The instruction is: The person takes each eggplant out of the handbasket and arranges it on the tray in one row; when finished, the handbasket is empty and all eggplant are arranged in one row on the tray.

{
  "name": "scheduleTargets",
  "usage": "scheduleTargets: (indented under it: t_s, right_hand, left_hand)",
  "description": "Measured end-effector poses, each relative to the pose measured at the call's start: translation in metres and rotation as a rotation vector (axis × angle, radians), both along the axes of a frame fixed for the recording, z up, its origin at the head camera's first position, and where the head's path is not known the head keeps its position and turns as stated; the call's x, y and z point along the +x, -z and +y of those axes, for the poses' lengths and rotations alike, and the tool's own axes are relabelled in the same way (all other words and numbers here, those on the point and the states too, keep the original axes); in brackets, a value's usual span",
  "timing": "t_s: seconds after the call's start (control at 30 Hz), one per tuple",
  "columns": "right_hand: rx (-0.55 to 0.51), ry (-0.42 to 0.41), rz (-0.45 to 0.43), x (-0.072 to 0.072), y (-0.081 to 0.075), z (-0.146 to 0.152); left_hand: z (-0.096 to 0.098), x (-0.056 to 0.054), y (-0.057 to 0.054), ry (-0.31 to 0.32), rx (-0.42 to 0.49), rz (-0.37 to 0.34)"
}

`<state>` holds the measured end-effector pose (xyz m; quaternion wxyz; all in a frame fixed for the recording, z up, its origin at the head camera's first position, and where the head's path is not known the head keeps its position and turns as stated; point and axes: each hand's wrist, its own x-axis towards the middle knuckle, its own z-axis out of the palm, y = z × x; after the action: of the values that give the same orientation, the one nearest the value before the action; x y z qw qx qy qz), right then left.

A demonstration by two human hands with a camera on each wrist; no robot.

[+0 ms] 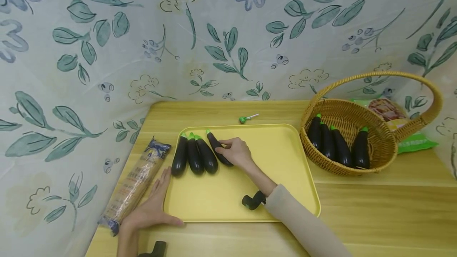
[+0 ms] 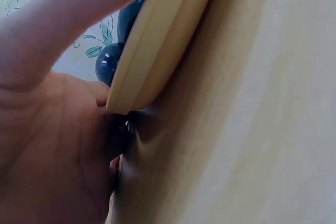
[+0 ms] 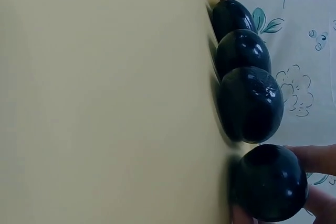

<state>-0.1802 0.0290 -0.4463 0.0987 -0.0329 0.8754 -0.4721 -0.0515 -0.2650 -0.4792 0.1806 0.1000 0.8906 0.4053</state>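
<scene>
My right hand (image 1: 235,152) pinches a dark eggplant (image 1: 215,142) by its sides over the yellow tray (image 1: 203,205). In the right wrist view, fingers and thumb lie around that held eggplant (image 3: 273,184). Three more eggplants (image 1: 194,158) lie side by side along the tray's left part, green tops toward the back. The held one is just right of this row, slanted. At the tray's front left corner rests my left hand (image 1: 151,209), fingers stretched along the left edge and thumb along the front. The left wrist view shows the tray's rim (image 2: 157,40) against this hand.
A wicker basket (image 1: 357,169) with a tall handle stands on the right, holding several eggplants. Behind it lies a green package (image 1: 417,142). Left of the tray is a clear pack of noodles (image 1: 133,185). A green lollipop (image 1: 243,119) lies behind the tray.
</scene>
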Motion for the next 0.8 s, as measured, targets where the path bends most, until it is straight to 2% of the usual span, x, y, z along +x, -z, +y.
scheduleTargets:
  t_s: [0.17,0.47,0.63,0.8]
  right_hand:
    - [0.012,-0.029,0.017,0.002,-0.001,0.001]
    - [-0.025,-0.169,-0.024,0.007,-0.005,0.009]
    - [-0.037,-0.224,-0.009,0.008,-0.005,0.014]
    - [-0.022,-0.244,-0.011,0.006,-0.004,0.015]
  left_hand:
    - [0.000,0.000,0.000,-0.001,0.001,-0.001]
    - [0.001,0.001,-0.002,0.024,0.000,0.039]
    - [0.001,0.001,-0.003,0.010,0.023,0.007]
    - [0.001,0.001,-0.003,0.006,0.037,-0.011]
